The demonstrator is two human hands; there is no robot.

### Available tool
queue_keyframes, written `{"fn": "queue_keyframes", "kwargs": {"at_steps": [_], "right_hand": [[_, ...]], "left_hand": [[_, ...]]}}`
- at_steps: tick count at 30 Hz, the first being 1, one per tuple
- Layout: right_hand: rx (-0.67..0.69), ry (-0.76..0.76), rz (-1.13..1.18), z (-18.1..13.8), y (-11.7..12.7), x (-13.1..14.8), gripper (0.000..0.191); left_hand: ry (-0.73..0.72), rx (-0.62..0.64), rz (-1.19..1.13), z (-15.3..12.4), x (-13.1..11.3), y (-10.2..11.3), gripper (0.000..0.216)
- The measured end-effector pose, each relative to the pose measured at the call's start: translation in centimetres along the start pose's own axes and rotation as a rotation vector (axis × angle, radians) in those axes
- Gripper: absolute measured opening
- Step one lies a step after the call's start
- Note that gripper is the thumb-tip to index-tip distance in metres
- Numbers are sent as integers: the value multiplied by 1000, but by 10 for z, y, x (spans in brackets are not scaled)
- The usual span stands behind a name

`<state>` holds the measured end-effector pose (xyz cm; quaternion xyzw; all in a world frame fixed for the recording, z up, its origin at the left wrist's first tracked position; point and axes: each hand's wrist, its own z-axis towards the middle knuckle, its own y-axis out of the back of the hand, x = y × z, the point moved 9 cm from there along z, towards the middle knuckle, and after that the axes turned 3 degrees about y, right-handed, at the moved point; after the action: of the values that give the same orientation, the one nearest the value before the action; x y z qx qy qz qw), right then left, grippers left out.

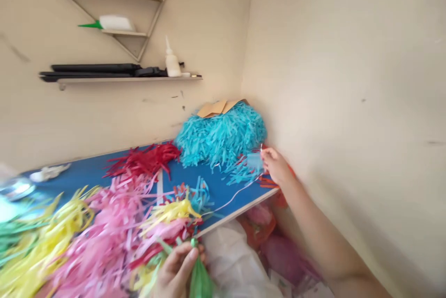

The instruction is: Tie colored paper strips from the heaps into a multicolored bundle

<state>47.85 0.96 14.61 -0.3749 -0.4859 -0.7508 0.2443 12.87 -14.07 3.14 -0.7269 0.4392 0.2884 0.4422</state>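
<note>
The left hand [176,268] sits at the near edge of the table [216,191], its fingers pressed together around the neck of a green tassel [200,279] that hangs below the edge. The right hand [277,165] reaches to the table's far corner by the wall, its fingers pinching a small blue tassel [254,161] just beside the turquoise heap [221,137]. A thin string [233,198] runs from there across the table towards the left hand. Pink fringe [108,228], yellow fringe [45,237] and red fringe [142,161] cover the rest of the table, all blurred. 1 glue bottle [172,61] stands on the shelf [121,79].
</note>
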Motion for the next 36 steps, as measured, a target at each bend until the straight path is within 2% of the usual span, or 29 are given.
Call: {"fn": "queue_keyframes", "kwargs": {"at_steps": [3,5,8,10,17,22,27,30,33,36], "right_hand": [[183,166,246,-95,-46,44,29],[286,225,379,-150,-72,65,24],[283,301,431,-196,-90,86,19],[251,352,433,-204,-94,94,15],[173,482,345,-202,-89,99,16],[207,505,335,-210,-91,102,17],[308,499,290,-217,-97,102,22],[448,447,225,-219,-108,99,23],[638,411,170,-225,-121,99,31],[699,413,139,-228,-128,100,29]], "left_hand": [[9,2,-181,-7,4,-7,43],[-7,17,-232,-10,3,-9,41],[-45,21,-254,-12,1,-5,38],[-57,15,-258,-12,1,0,38],[-58,35,-275,-9,10,4,35],[-80,37,-238,-8,12,5,35],[-164,53,-127,-10,2,6,39],[-280,39,12,-14,-6,5,47],[-431,-58,223,-21,-9,9,52],[-621,-167,517,-30,-10,13,54]]}}
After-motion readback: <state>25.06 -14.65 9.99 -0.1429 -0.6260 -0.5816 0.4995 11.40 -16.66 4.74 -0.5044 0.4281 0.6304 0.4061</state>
